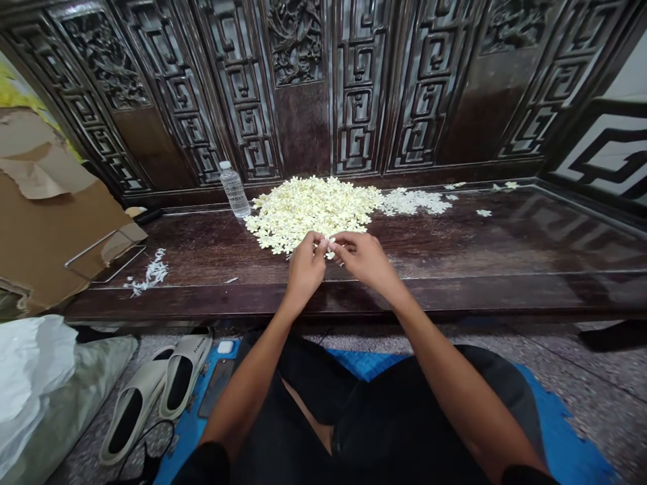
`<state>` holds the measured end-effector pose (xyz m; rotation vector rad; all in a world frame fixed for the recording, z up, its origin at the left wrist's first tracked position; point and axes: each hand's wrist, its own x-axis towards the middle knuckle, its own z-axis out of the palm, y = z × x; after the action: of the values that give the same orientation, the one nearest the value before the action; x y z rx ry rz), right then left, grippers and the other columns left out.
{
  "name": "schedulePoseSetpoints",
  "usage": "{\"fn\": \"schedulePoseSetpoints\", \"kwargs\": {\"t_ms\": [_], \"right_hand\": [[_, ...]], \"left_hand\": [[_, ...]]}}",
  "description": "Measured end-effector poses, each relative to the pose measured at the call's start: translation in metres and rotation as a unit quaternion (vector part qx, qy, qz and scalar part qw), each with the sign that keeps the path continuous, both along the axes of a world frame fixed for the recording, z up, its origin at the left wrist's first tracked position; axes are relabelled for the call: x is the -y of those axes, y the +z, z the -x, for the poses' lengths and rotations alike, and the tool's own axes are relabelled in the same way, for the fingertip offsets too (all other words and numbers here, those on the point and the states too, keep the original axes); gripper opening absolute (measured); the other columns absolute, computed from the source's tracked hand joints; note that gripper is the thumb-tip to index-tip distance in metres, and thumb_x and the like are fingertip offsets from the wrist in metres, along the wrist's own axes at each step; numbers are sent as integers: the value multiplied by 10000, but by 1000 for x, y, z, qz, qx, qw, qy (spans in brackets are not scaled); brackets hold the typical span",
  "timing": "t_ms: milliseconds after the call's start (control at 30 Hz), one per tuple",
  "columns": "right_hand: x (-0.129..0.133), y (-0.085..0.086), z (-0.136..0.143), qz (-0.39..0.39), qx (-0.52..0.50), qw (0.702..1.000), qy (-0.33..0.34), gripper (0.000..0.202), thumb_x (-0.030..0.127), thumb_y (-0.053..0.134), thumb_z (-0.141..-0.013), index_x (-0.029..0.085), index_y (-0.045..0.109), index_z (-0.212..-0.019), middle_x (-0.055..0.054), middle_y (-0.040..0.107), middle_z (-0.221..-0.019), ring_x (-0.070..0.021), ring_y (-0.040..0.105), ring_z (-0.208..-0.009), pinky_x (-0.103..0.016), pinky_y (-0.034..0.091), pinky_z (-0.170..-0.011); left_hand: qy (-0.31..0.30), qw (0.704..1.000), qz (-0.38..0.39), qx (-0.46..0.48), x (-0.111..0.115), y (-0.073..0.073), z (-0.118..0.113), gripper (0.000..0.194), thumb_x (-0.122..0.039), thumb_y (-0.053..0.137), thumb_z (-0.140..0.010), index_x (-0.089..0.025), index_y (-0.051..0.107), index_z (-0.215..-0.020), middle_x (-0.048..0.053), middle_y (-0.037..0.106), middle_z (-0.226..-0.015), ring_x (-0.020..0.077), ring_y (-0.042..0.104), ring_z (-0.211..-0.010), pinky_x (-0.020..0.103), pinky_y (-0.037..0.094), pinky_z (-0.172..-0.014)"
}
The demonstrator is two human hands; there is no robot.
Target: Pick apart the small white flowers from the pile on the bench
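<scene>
My left hand [307,261] and my right hand [364,257] meet at the front edge of a large heap of pale yellow artificial flowers [316,205]. Both are closed in a pinch, fingertips almost touching. Between them shows a small white flower [330,244], mostly covered by the fingers. To the right of the heap lies a flat spread of white flower pieces [414,201]. Far to the left, a small bunch of thin white stems [153,271] rests on the dark wooden bench [485,249].
A clear water bottle [234,190] stands left of the heap. Beyond it are a torn cardboard box [55,209] and a wire stand [104,252]. A carved wooden backrest [303,128] closes off the back. Slippers [185,370] and a phone [217,387] lie below.
</scene>
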<state>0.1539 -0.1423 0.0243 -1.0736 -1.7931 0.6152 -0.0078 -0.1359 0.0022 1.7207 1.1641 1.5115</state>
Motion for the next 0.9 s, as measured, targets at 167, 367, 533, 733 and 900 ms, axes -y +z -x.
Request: {"fn": "schedulePoseSetpoints", "kwargs": {"t_ms": [167, 367, 533, 733, 900], "right_hand": [[-76, 45, -17, 41, -87, 990, 107, 563, 743, 640, -918, 186, 657, -839, -72, 716, -840, -182, 701, -676, -320, 584, -632], [-141, 52, -12, -80, -56, 991, 86, 518, 741, 566, -960, 231, 505, -901, 11, 611, -795, -137, 588, -673, -260, 468, -608], [-149, 26, -10, -126, -2, 988, 86, 473, 672, 452, -1047, 228, 501, -892, 28, 548, -756, -160, 515, -709, -284, 395, -678], [-124, -2, -10, -150, 11, 988, 37, 404, 541, 433, -1098, 235, 464, -836, 32, 471, -710, -162, 454, -650, -300, 331, -649], [-116, -6, -11, -155, 17, 988, 23, 357, 476, 481, -1095, 237, 452, -832, 20, 494, -715, -163, 444, -640, -309, 315, -634]], "left_hand": [[-96, 994, -3, 49, -80, 53, -6, 223, -357, 724, -945, -195, 602, -854, 9, 619, -771, 119, 540, -626, 224, 421, -566], [-279, 936, 93, 191, -140, 72, -10, 582, -475, 926, -722, -245, 463, -988, -70, 624, -755, 85, 580, -628, 236, 543, -664], [-215, 962, 104, 134, -134, 51, -6, 560, -616, 842, -767, -221, 519, -999, -33, 623, -788, 100, 637, -634, 194, 507, -561], [-181, 983, 37, 19, -109, 36, -8, 450, -647, 602, -961, -198, 570, -941, 17, 589, -917, 122, 628, -701, 217, 506, -534], [-106, 992, -35, -66, -99, 38, -10, 383, -544, 575, -1017, -195, 562, -859, 36, 584, -889, 164, 560, -822, 258, 459, -670]]}}
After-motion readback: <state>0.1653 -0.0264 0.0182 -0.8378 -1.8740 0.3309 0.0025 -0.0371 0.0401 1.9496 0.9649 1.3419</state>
